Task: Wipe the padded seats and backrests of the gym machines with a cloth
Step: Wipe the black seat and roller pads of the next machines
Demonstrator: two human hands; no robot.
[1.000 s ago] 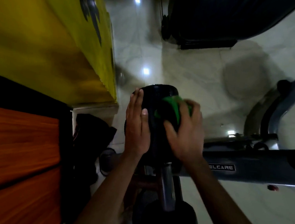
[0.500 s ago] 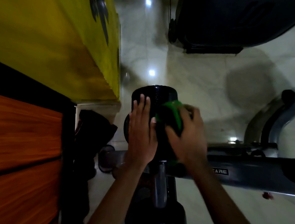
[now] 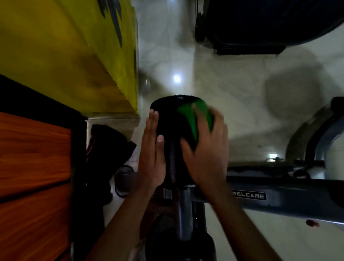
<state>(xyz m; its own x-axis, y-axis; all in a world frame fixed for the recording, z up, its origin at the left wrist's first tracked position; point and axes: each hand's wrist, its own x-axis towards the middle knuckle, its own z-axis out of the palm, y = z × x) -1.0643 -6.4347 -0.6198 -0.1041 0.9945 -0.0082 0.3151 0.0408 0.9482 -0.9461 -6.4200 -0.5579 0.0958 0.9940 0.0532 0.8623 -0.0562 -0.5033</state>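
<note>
Head view: the right hand [image 3: 204, 153] presses a green cloth [image 3: 196, 118] against the upper right side of a black pad [image 3: 171, 130], fingers curled over the cloth and blurred at their tips. The left hand [image 3: 151, 155] lies flat on the pad's left side, fingers straight and together, thumb laid along the pad's front. The pad sits between the two hands and stands on a grey post [image 3: 184, 213] that runs down below the wrists. Just right of the right wrist a grey frame bar [image 3: 295, 199] crosses sideways, with a plate reading WELCARE [image 3: 248, 195] close to the forearm. Beyond that hand a curved grey arm [image 3: 332, 126] rises. Left of the left hand a dark cloth bundle [image 3: 108, 148] lies by a wood panel [image 3: 19, 170], with a yellow wall [image 3: 50, 38] above it. Past the fingertips is a glossy pale floor [image 3: 232, 83] and, farther off, a dark machine base [image 3: 258, 19].
</note>
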